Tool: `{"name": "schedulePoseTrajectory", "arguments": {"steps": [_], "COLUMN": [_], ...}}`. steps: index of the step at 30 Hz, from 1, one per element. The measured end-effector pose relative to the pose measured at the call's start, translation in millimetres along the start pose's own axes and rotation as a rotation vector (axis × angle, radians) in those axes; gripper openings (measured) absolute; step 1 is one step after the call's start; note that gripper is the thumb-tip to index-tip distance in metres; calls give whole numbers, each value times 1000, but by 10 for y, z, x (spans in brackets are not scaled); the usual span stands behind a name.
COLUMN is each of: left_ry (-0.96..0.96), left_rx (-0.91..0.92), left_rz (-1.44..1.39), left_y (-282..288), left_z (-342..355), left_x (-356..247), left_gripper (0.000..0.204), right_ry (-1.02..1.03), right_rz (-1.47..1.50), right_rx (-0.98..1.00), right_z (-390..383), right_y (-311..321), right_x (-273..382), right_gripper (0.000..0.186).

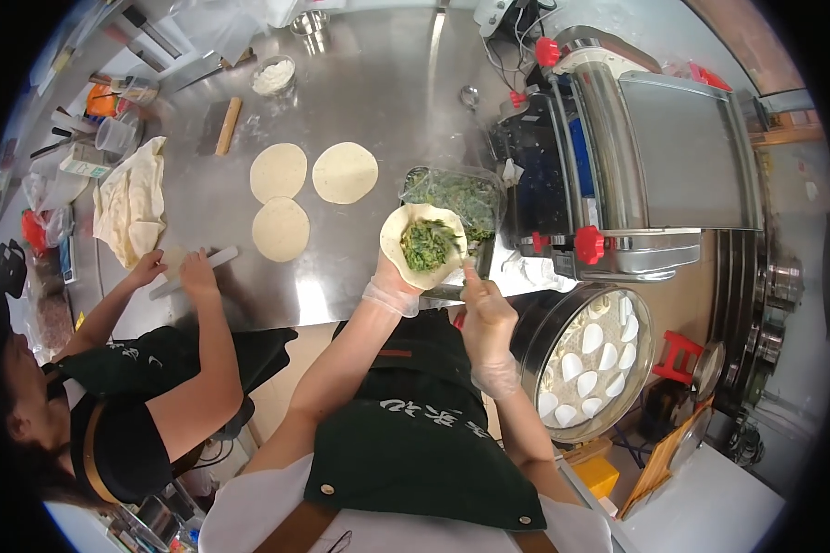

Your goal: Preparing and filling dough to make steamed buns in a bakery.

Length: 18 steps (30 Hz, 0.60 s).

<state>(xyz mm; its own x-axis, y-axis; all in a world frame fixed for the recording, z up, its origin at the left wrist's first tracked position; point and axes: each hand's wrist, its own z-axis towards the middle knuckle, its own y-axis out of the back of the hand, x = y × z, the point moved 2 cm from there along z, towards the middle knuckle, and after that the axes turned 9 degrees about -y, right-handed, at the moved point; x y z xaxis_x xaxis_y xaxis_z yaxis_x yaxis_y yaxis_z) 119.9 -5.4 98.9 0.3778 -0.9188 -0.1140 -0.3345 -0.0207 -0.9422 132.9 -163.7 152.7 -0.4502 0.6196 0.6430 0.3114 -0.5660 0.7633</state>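
Observation:
My left hand (393, 288), in a clear plastic glove, holds a round dough wrapper (394, 236) cupped on its palm and fingers. Chopped green filling (428, 243) is heaped in the middle of the wrapper. Closed beside the wrapper's right edge is my gloved right hand (489, 318); a slim piece reaches from it toward the filling, too small to name. Behind the wrapper, partly covered by it, stands a clear-walled tub (500, 195) of the same green filling. Three flat dough rounds (345, 172) lie on the steel table to the left.
A dough roller machine (609, 147) with red knobs stands at the right. Below it, a round steamer tray (644, 369) carries several white paper pieces. At the left, a co-worker's hands (196, 274) handle dough by a white rolling pin (223, 256). A scraper (229, 126) and a flour bowl (274, 76) lie farther back.

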Motion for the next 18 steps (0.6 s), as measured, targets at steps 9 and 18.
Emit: {"name": "schedulePoseTrajectory", "arguments": {"steps": [9,18], "left_ry": [-104,-139], "left_rx": [68,104], "left_rz": [228,75], "left_y": [229,-305], "left_z": [51,-235], "left_x": [-61,-193], "left_gripper": [26,29], "right_ry": [-168,90], "right_rz": [345,-465], "right_rx": [23,-123], "right_z": [-51,-26], "right_y": [82,-330], "right_x": [-129,-792], "right_gripper": [46,45]}}
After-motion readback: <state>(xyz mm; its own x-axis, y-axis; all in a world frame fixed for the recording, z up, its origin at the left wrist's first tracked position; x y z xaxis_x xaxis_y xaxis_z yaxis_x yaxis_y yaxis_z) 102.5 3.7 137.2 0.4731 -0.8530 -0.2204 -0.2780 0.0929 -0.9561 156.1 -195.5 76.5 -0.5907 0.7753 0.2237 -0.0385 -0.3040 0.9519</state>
